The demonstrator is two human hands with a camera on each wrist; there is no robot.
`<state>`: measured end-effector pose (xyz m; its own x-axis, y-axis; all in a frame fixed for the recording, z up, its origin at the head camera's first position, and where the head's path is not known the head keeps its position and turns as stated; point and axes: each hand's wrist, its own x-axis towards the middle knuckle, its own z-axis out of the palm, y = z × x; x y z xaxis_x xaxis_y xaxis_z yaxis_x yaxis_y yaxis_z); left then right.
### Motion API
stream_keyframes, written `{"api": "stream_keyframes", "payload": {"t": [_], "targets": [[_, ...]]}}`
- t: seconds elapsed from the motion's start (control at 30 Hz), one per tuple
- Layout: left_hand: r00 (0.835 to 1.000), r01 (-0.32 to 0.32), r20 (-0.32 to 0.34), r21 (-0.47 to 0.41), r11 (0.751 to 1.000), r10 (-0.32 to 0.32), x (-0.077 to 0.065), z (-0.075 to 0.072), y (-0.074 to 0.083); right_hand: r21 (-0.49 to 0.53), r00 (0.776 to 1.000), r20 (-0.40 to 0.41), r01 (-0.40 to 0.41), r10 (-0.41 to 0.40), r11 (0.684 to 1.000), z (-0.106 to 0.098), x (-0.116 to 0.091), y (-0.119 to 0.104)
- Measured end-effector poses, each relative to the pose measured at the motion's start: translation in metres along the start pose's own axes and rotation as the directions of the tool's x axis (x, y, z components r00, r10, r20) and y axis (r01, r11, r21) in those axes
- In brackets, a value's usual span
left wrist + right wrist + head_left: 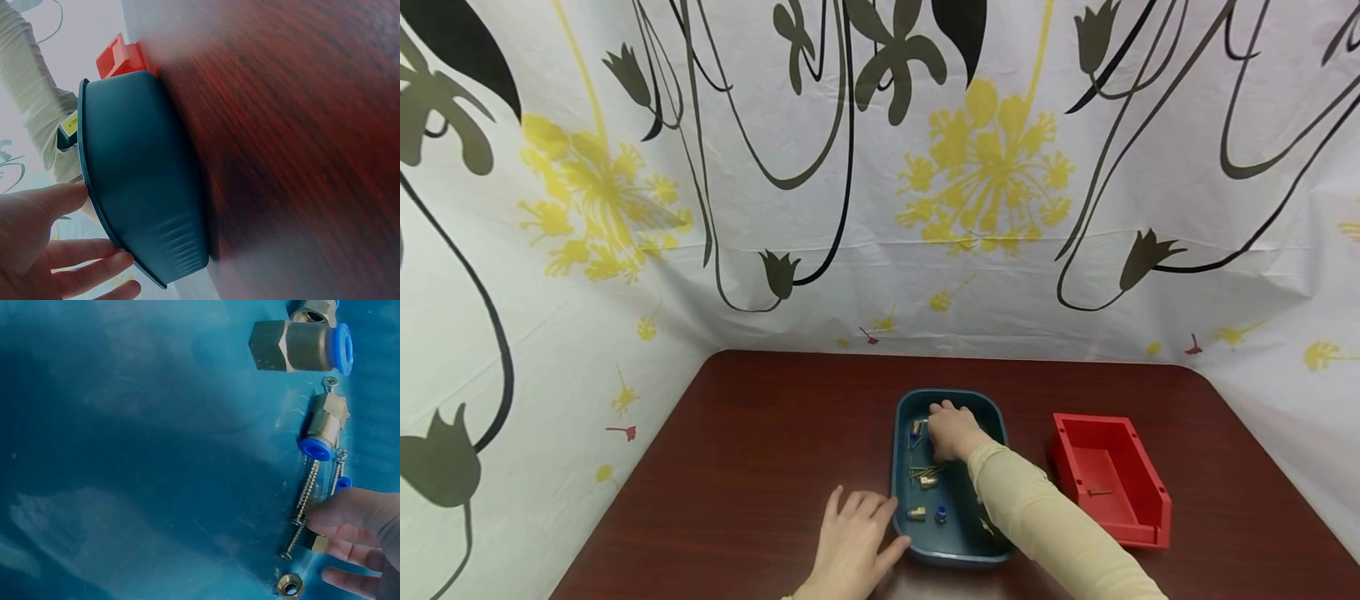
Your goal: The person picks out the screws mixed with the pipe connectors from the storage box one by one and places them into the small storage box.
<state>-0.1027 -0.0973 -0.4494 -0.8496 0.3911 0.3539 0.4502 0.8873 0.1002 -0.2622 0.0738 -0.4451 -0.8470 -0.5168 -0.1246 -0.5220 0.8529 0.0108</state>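
Observation:
A dark teal tray [951, 542] holds brass fittings with blue collars and several screws. My right hand [953, 432] reaches into its far part. In the right wrist view, my right thumb and fingers [350, 515] are at a long screw [307, 487] and a brass fitting [317, 542]; whether they pinch either is unclear. Another fitting [322, 425] with a blue collar lies just beyond, and a larger one [300, 347] farther off. My left hand [853, 537] is spread at the tray's near left side, its thumb and fingers touching the rim [94, 200].
To the right of the tray stands a red bin [1093, 467] with one screw [1100, 492] inside. Both containers stand on a dark reddish-brown wooden table [760, 450]. A white cloth [880, 225] with a flower print hangs behind and along the sides.

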Motion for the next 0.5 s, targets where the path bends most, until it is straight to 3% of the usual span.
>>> {"api": "stream_keyframes", "payload": {"t": [0.27,0.5], "targets": [[0.999,0.019,0.038,-0.011,1.0,-0.018,0.0004,0.0004,-0.0002,-0.098,1.0,0.003,0.01,-0.01,0.995,0.0059,0.005,-0.0022],[1.0,0.004,0.016,-0.002,1.0,-0.004,0.0007,0.0009,-0.0005,-0.159,0.999,-0.006,0.045,-0.047,0.986,0.0046,0.0054,-0.004]]}}
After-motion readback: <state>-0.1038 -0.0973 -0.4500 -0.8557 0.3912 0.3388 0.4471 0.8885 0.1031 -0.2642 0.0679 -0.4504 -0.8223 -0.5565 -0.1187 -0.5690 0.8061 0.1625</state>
